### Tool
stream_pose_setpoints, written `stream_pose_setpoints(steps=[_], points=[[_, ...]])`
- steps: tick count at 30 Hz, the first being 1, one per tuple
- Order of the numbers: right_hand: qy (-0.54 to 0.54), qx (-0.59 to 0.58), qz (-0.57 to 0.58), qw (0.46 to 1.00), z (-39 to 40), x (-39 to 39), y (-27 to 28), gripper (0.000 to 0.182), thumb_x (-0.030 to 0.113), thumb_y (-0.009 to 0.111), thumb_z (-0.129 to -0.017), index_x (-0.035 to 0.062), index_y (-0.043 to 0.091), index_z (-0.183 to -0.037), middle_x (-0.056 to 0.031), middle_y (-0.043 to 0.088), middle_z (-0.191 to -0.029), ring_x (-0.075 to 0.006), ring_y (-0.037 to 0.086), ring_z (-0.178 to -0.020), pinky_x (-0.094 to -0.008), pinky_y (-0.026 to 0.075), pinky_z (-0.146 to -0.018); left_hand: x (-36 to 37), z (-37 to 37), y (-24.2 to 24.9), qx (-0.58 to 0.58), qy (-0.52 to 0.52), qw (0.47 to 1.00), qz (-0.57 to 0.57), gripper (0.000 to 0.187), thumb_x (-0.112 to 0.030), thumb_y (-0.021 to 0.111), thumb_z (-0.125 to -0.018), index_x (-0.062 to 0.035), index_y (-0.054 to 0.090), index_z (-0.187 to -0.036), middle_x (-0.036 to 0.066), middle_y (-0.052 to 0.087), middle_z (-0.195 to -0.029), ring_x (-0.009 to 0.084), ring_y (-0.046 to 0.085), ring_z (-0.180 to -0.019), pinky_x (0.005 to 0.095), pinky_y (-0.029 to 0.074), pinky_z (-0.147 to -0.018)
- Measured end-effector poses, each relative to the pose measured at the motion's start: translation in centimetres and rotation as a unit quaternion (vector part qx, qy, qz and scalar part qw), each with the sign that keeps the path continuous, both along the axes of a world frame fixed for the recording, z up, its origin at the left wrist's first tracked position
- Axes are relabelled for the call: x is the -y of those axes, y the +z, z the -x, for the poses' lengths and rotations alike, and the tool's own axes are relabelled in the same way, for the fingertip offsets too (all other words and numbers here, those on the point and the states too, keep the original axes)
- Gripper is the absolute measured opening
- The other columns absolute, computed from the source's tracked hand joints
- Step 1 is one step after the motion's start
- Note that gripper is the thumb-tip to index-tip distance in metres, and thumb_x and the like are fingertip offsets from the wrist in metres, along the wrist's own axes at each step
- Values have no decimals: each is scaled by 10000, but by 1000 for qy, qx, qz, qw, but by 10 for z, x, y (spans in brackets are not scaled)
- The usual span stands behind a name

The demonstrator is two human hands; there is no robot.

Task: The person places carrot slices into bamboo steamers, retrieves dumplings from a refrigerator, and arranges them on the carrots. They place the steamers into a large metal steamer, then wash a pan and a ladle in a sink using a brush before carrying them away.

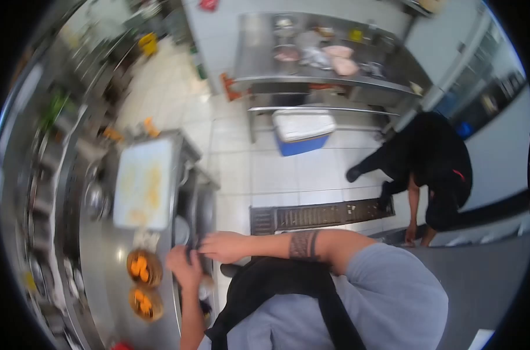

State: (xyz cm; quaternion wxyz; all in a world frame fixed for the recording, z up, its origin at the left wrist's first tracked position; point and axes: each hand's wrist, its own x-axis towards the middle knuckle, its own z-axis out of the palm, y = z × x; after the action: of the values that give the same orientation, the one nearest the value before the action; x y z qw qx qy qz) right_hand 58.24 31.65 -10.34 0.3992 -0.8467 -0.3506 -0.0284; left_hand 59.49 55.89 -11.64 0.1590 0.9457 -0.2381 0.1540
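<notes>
My left hand (185,268) and my right hand (223,247) meet at the front edge of the steel counter (106,259). The fingers of both look bent and drawn together around a small dark strip, too blurred to name. Left of my left hand, two round brown bowls (152,269) (153,310) hold orange pieces. Beyond them lies a white cutting board (145,185) with orange-yellow stains. A crumpled pale item (146,238) rests between the board and the bowls. Below the counter edge, a round pale dish (182,230) shows just past my hands.
A co-worker in black (437,166) bends low at the right. Across the tiled floor stands a steel table (256,64) with bags and bowls, and a blue cooler (303,143) with a white lid below. A dark floor drain grate (317,216) crosses the floor.
</notes>
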Motion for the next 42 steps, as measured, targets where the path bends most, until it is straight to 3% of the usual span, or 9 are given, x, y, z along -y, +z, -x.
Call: stream_pose_setpoints(steps=[3,8,17,23,28,35,39,41,42], points=[[-150,-305,196,920,55,160,-31,313,250,596,-951,10,732,-1097,-245,737,-1065,-432,700,-1031,-541,551,-921,171,7,-4,-190,-238,953,6,370,-214,749,-888,-20,681,-1196,192,677,-1225,400,599,-1178,525,414,-1066],[-428,-318,102,840,135,331,-42,291,244,574,-960,13,732,-1040,-249,729,-1073,-430,696,-1025,-531,548,-914,369,28,-4,-283,-505,815,-19,298,-207,727,-918,-26,702,-1153,178,688,-1218,389,622,-1157,472,489,-1021],[-663,-290,-114,680,222,568,-81,251,235,583,-972,67,743,-1069,-176,746,-1032,-382,711,-989,-467,562,-859,718,-27,-36,-293,-644,694,-132,256,-208,660,-972,-29,724,-1142,180,714,-1148,398,680,-1055,466,544,-929],[-747,-245,-100,610,221,755,-76,233,195,613,-967,44,748,-1083,-198,747,-1036,-383,718,-991,-457,566,-867,964,-46,-41,-310,-716,612,-128,269,-227,653,-978,-49,713,-1171,171,708,-1138,404,671,-1061,468,547,-923],[-783,-238,-90,568,223,867,-44,247,193,637,-962,24,749,-1104,-206,748,-1047,-399,713,-1004,-467,564,-889,1155,-27,20,-259,-780,545,-167,290,-249,612,-997,-62,702,-1200,167,696,-1157,400,654,-1087,474,538,-928],[-814,-207,-72,537,232,985,-16,232,160,633,-945,23,750,-1091,-200,745,-1035,-382,712,-993,-450,566,-877,1335,32,47,-282,-823,477,-123,313,-259,607,-1003,-80,685,-1247,148,680,-1168,378,643,-1108,459,525,-946],[-870,-128,-124,459,246,1052,-10,231,155,638,-946,19,746,-1098,-194,734,-965,-348,715,-958,-442,559,-854,1411,59,46,-318,-824,438,-168,332,-263,623,-1009,-79,675,-1280,151,666,-1211,347,672,-1058,430,535,-923],[-885,-91,-355,287,250,1080,-11,244,191,660,-983,5,742,-1118,-169,743,-1011,-243,727,-953,-377,564,-831,1456,73,32,-303,-840,424,-153,346,-254,648,-1003,-78,668,-1300,161,668,-1220,339,686,-1014,425,538,-917],[-877,-86,-379,283,258,1091,-23,310,218,679,-1002,0,706,-1222,-152,741,-1108,-171,715,-971,-329,562,-840,1476,84,36,-318,-829,432,-159,376,-245,668,-997,-68,655,-1327,166,678,-1217,316,696,-964,413,546,-899]])
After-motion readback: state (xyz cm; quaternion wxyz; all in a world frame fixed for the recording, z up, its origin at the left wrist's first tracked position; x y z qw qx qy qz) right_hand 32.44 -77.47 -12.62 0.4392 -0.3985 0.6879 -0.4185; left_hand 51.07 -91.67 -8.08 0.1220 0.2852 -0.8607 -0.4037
